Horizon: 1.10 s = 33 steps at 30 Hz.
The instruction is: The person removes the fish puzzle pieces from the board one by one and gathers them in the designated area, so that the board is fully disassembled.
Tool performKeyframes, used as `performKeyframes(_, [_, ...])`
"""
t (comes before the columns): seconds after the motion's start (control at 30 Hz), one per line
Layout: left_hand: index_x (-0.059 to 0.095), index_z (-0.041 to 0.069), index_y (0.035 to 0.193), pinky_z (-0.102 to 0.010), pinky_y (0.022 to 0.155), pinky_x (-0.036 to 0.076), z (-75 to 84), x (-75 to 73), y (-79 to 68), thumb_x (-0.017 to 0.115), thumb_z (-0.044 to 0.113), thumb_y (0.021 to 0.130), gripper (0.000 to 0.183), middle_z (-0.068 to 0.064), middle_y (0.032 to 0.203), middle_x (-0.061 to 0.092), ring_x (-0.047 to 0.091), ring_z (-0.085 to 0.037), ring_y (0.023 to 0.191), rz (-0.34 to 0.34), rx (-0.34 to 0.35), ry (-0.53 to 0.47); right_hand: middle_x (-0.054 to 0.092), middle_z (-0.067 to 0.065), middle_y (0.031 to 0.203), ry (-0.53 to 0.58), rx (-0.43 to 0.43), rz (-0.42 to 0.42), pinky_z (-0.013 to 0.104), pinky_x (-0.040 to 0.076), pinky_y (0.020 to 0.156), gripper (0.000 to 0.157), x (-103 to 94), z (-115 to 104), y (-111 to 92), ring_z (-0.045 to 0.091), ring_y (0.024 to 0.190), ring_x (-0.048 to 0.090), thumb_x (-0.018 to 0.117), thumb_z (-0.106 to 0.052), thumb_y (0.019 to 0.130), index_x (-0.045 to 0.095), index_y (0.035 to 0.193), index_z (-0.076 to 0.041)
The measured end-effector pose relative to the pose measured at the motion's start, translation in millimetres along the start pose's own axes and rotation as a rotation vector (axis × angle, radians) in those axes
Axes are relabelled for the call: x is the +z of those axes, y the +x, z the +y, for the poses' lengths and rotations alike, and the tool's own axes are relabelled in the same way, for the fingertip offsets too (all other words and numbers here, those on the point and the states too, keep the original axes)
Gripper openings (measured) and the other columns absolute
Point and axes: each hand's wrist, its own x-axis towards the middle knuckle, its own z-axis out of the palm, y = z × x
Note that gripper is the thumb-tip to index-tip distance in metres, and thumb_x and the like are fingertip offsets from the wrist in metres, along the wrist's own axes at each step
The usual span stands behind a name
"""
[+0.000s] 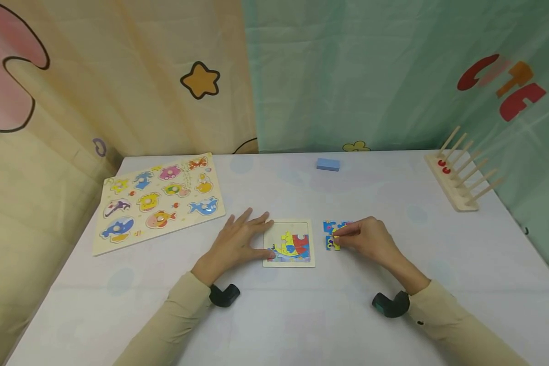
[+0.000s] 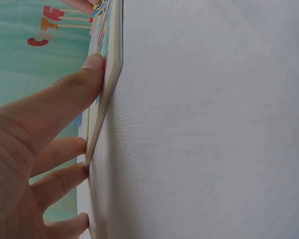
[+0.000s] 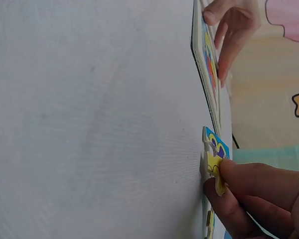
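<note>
A small jigsaw puzzle board (image 1: 289, 243) with a pale wooden frame lies mid-table, its lower part filled with yellow, red and blue pieces. My left hand (image 1: 240, 239) rests at its left side, fingers spread. The left thumb (image 2: 92, 74) touches the board's face near the lower left corner. To the right of the board, my right hand (image 1: 370, 241) pinches a yellow puzzle piece (image 3: 215, 169) between thumb and fingers. Loose blue puzzle pieces (image 1: 329, 226) lie beneath and beside those fingertips, partly hidden by the hand.
A large peg puzzle (image 1: 160, 203) with sea animals lies at the left. Near the back edge sits a blue block (image 1: 328, 164). At the far right stands a wooden peg rack (image 1: 453, 183) with upright rods and red beads. Curtains hang behind the table.
</note>
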Motion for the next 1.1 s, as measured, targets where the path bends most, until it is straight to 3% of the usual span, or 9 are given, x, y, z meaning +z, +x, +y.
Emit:
performKeyframes(0.07, [0.056,0.015,0.141,-0.063,0.115,0.012,-0.4,0.3,-0.2,0.083,0.050,0.073,0.081,0.000,0.152,0.042,0.021,-0.036,0.147,0.005,0.004,0.001,0.075,0.004,0.093,-0.033,-0.014,0.017,0.029,0.047,0.068,0.013,0.2,-1.2,-0.6,0.023,0.096,0.063,0.079,-0.020,0.080,0.081,0.091,-0.013])
performKeyframes(0.5, [0.055,0.015,0.142,-0.064,0.115,0.011,-0.7,-0.1,-0.5,0.082,0.051,0.073,0.082,-0.001,0.152,0.042,0.020,-0.036,0.147,0.002,0.005,-0.005,0.075,0.001,0.088,-0.141,-0.039,0.067,0.032,0.050,0.064,0.011,5.6,-7.1,-3.1,0.025,0.097,0.064,0.081,-0.021,0.079,0.080,0.087,-0.014])
performKeyframes(1.1, [0.056,0.014,0.141,-0.064,0.115,0.011,0.0,-0.3,0.6,0.083,0.051,0.073,0.081,-0.002,0.152,0.043,0.020,-0.036,0.147,-0.001,0.008,0.002,0.075,0.002,0.090,-0.166,-0.061,0.067,0.030,0.047,0.060,0.011,5.7,-7.1,-0.2,0.023,0.093,0.064,0.080,-0.021,0.080,0.081,0.088,-0.014])
